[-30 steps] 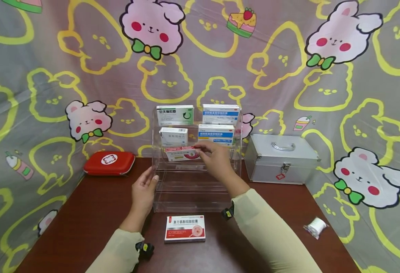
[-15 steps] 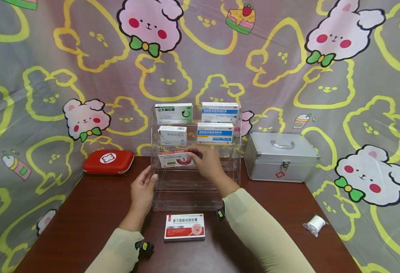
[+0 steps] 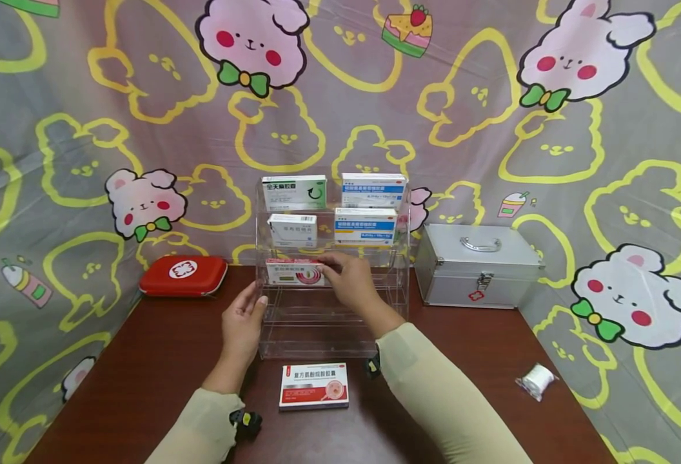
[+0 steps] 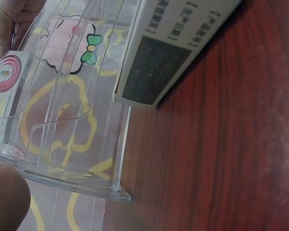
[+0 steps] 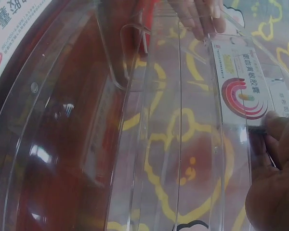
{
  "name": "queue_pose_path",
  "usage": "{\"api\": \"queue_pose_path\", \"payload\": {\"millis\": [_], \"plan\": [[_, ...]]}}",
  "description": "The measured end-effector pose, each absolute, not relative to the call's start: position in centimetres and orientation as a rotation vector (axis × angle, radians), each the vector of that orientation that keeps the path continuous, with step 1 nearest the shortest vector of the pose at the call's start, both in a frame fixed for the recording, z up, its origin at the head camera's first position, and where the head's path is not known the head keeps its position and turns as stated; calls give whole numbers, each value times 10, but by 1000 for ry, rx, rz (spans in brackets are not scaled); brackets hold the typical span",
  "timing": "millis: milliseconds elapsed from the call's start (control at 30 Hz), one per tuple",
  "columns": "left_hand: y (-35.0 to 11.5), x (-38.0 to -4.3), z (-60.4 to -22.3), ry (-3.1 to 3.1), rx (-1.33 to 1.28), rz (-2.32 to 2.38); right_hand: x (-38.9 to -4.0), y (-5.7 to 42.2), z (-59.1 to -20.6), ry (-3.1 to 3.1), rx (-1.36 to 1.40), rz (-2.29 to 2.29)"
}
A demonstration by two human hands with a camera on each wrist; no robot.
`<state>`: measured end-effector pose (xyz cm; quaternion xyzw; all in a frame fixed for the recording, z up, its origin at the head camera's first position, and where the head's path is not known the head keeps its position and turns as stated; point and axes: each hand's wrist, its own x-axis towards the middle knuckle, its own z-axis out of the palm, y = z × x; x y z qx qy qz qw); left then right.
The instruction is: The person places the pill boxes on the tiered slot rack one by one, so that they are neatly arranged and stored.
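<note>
A clear tiered display rack (image 3: 317, 350) stands on the table. My left hand (image 3: 243, 327) holds its left side edge, thumb in front. My right hand (image 3: 352, 283) pinches the right end of a white medicine box (image 3: 285, 274) with a pink-red arc. That box sits upright at the left of the third tier; in the right wrist view, the thumb (image 5: 278, 124) presses on its corner. On the tiers above stand a green-and-white box (image 3: 295, 193), a white-grey box (image 3: 292, 231) and two blue-and-white boxes (image 3: 373, 191). A red-and-white medicine box (image 3: 314, 386) lies before the rack.
A red zippered case (image 3: 184, 277) lies at the back left. At the back right stands a silver metal case (image 3: 480, 267) with a handle. A small white roll in plastic wrap (image 3: 537, 381) lies near the right edge. Patterned cloth hangs behind and at both sides.
My right hand has moved left and slightly down with the arc-marked medicine box, which has gone from tilted to level on the third tier. The left hand stays on the rack's side.
</note>
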<state>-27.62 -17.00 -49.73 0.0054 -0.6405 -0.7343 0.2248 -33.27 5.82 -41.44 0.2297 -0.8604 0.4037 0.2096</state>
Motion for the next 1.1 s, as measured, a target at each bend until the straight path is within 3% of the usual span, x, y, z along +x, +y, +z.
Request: {"api": "queue_pose_path", "payload": {"millis": [333, 567, 833, 1100], "plan": [[-168, -275, -498, -1781, 31, -2029, -327, 64, -415, -2413, 637, 1107], [-167, -275, -501, -1790, 31, -2013, -296, 99, -421, -2327, 679, 1031], [-165, -276, -498, -1787, 5, -2007, -241, 146, -469, -2445, 806, 1435], [-170, -276, -499, -1795, 32, -2014, -226, 158, -518, -2648, 1008, 1291]]}}
